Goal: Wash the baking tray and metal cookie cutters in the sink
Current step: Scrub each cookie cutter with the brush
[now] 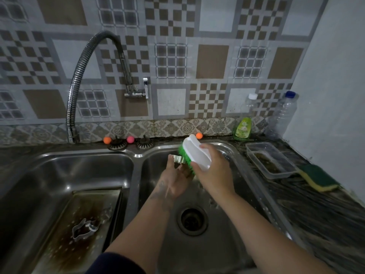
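Over the right sink basin (233, 153), my left hand (174, 178) holds a small scalloped metal cookie cutter (178, 158) in its fingers. My right hand (214, 168) grips a white scrubbing brush (196, 153) whose green bristles press against the cutter. A stained, browned baking tray (92, 202) lies in the left basin. Another metal cookie cutter (85, 229) rests on that tray.
A flexible chrome faucet (79, 80) arches over the left basin, with no water seen running. Two strainer plugs (117, 144) and small coloured balls sit on the back ledge. On the right counter are a green soap bottle (242, 128), clear plastic containers (270, 159), a sponge (318, 177) and bottles.
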`<action>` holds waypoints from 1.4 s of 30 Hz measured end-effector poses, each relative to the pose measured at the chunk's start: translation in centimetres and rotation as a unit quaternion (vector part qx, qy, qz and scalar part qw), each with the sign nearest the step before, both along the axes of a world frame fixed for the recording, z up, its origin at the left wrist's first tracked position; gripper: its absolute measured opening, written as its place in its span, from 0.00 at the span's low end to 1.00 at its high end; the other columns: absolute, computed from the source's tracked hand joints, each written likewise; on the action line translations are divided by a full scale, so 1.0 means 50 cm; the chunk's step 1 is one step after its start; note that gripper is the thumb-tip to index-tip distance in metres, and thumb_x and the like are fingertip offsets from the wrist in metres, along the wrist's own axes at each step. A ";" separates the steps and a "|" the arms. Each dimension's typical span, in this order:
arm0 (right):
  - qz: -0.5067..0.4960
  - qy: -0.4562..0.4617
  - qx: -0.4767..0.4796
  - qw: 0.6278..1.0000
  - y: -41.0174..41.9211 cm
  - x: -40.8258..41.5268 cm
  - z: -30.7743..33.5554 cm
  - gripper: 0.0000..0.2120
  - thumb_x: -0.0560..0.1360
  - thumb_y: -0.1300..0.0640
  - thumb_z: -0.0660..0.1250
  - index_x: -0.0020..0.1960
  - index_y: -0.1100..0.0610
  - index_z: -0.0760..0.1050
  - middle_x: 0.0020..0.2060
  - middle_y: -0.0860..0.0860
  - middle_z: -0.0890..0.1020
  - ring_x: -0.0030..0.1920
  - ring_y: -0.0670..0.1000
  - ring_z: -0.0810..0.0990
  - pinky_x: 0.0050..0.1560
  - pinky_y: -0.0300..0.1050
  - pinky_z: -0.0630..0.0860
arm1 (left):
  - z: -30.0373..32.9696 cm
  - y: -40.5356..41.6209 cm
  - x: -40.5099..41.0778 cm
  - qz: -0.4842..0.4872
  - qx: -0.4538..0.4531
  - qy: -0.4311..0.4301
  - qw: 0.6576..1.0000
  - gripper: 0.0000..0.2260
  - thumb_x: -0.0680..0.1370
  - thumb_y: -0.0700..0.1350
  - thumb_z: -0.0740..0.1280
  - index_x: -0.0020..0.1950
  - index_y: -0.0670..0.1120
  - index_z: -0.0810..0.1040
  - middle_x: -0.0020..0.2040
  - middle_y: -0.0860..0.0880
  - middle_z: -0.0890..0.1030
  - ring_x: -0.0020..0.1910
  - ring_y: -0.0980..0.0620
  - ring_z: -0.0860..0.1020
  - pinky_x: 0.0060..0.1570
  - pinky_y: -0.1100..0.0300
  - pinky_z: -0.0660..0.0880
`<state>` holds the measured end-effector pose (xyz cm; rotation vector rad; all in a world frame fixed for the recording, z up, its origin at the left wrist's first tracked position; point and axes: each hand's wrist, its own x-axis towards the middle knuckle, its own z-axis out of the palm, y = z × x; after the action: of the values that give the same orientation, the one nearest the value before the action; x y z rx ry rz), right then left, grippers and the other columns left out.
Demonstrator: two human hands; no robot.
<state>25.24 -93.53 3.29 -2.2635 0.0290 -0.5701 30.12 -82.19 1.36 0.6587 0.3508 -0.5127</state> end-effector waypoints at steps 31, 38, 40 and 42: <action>0.062 -0.021 -0.097 0.993 0.078 0.032 0.025 0.23 0.71 0.53 0.73 0.64 0.48 0.72 0.61 0.47 0.77 0.59 0.53 0.75 0.53 0.50 0.76 | -0.018 0.138 -0.015 0.071 0.051 -0.132 0.987 0.14 0.84 0.41 0.51 0.62 0.41 0.74 0.57 0.43 0.79 0.55 0.49 0.76 0.70 0.53 0.65; 0.035 0.028 -0.081 0.996 0.129 0.039 -0.004 0.22 0.71 0.54 0.72 0.63 0.48 0.71 0.60 0.50 0.78 0.58 0.56 0.76 0.52 0.50 0.76 | -0.026 0.220 -0.030 0.080 0.141 -0.143 0.976 0.11 0.84 0.40 0.55 0.59 0.42 0.75 0.55 0.44 0.80 0.53 0.50 0.78 0.58 0.58 0.73; 0.047 0.054 -0.077 0.994 0.147 0.035 -0.020 0.21 0.70 0.54 0.73 0.61 0.48 0.71 0.59 0.50 0.78 0.58 0.55 0.77 0.48 0.46 0.74 | -0.047 0.261 -0.026 0.087 0.239 -0.158 0.954 0.09 0.82 0.41 0.60 0.60 0.41 0.76 0.53 0.44 0.82 0.52 0.50 0.80 0.57 0.56 0.75; 0.062 0.076 -0.095 0.991 0.174 0.021 -0.046 0.20 0.69 0.53 0.73 0.59 0.49 0.71 0.58 0.49 0.78 0.57 0.55 0.77 0.46 0.45 0.72 | -0.064 0.300 -0.030 0.084 0.376 -0.173 0.906 0.18 0.79 0.46 0.66 0.66 0.39 0.74 0.56 0.44 0.82 0.54 0.49 0.81 0.61 0.54 0.75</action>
<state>26.32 -84.83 0.99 -2.4699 -0.0943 -0.3469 28.61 -67.17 -1.83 1.4345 0.2576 -0.0652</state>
